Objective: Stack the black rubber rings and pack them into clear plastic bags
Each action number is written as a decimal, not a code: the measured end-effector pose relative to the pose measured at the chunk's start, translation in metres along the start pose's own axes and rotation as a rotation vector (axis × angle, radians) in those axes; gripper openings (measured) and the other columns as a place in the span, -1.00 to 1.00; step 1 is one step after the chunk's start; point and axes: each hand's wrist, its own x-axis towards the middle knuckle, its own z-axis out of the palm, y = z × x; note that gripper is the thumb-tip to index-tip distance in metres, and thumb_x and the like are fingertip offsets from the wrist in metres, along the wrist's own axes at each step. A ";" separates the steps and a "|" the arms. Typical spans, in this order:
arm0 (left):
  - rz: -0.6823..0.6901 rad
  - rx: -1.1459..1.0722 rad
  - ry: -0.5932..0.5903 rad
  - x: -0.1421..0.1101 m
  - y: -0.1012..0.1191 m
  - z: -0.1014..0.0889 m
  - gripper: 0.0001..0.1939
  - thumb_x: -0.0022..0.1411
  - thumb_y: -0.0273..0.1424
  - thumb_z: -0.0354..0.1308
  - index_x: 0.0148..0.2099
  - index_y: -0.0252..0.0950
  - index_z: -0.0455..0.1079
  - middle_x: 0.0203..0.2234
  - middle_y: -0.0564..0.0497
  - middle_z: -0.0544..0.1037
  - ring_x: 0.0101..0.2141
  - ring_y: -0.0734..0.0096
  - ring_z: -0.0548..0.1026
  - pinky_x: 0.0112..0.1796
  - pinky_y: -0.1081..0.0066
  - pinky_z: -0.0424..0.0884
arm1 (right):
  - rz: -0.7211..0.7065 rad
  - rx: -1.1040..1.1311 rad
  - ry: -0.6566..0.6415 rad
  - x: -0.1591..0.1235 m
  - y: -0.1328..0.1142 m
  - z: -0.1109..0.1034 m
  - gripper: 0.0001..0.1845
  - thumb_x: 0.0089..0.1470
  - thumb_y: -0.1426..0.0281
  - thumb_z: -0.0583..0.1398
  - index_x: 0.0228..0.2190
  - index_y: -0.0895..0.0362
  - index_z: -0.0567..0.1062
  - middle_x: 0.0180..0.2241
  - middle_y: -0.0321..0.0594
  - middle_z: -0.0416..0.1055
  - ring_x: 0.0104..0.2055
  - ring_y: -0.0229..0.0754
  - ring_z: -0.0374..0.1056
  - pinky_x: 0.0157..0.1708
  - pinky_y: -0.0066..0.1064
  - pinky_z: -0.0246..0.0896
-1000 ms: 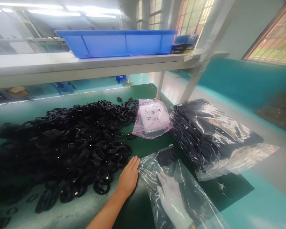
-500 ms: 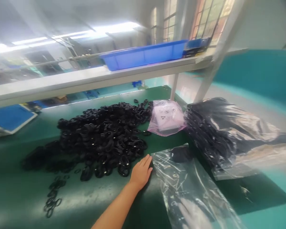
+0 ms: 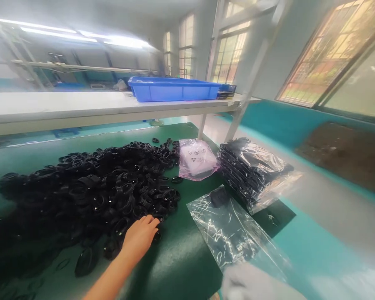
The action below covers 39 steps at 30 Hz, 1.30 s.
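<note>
My left hand (image 3: 140,235), bare and palm down, reaches over the front right edge of a big heap of black coiled cables (image 3: 90,183). Its fingers are bent together around a coil there, with the fingertips partly hidden. At the bottom edge, a blurred white shape (image 3: 256,283), seemingly my right hand in a white glove, meets the near end of a clear plastic bag (image 3: 225,229). The fingers on that side cannot be made out. A small dark bundle (image 3: 219,197) shows at the bag's far end.
A pinkish bag with a white printed packet (image 3: 196,158) lies behind the clear bag. Stacked plastic bags of black goods (image 3: 253,171) stand to the right. Above the bench runs a white shelf (image 3: 96,104) bearing a blue bin (image 3: 175,89); its post (image 3: 237,125) rises at the back.
My left hand has moved from beside the clear bag leftward onto the heap. The clear bag now lies flatter, and the view has turned to the right.
</note>
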 end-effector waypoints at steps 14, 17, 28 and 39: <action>-0.629 -1.331 -0.184 -0.043 0.051 0.064 -0.66 0.01 -0.10 0.04 -0.50 -0.29 0.19 -0.74 0.16 0.28 -0.71 0.58 0.25 -0.67 0.55 0.18 | 0.018 0.739 -0.262 0.116 -0.028 0.119 -0.26 -0.35 0.42 0.27 -0.06 0.09 0.16 -0.18 -0.15 0.32 -0.19 -0.06 0.33 -0.18 -0.11 0.23; -0.642 -1.162 -0.090 -0.041 0.041 0.056 -0.73 0.13 -0.23 -0.10 -0.33 -0.31 0.30 -0.59 0.08 0.38 -0.64 0.57 0.30 -0.60 0.52 0.26 | 0.073 0.735 -0.351 0.119 -0.033 0.108 -0.30 -0.37 0.44 0.27 -0.09 0.09 0.20 -0.22 -0.20 0.29 -0.19 -0.10 0.31 -0.20 -0.11 0.26; -0.265 -0.671 0.120 -0.051 0.059 0.052 -0.60 0.01 -0.67 -0.13 -0.24 -0.20 0.41 -0.33 0.05 0.40 -0.28 0.52 0.40 -0.21 0.47 0.35 | 0.078 0.765 -0.544 0.108 -0.035 0.101 -0.41 -0.20 0.38 0.23 -0.06 0.09 0.25 -0.20 -0.19 0.30 -0.15 -0.11 0.28 -0.22 -0.12 0.30; -0.248 -0.674 0.218 -0.071 0.031 0.047 -0.63 0.02 -0.65 -0.12 -0.23 -0.20 0.38 -0.34 0.05 0.40 -0.33 0.50 0.40 -0.28 0.45 0.37 | 0.058 0.763 -0.379 0.099 -0.049 0.131 -0.33 -0.33 0.28 0.32 -0.13 0.11 0.23 -0.16 -0.12 0.28 -0.12 -0.06 0.27 -0.23 -0.13 0.30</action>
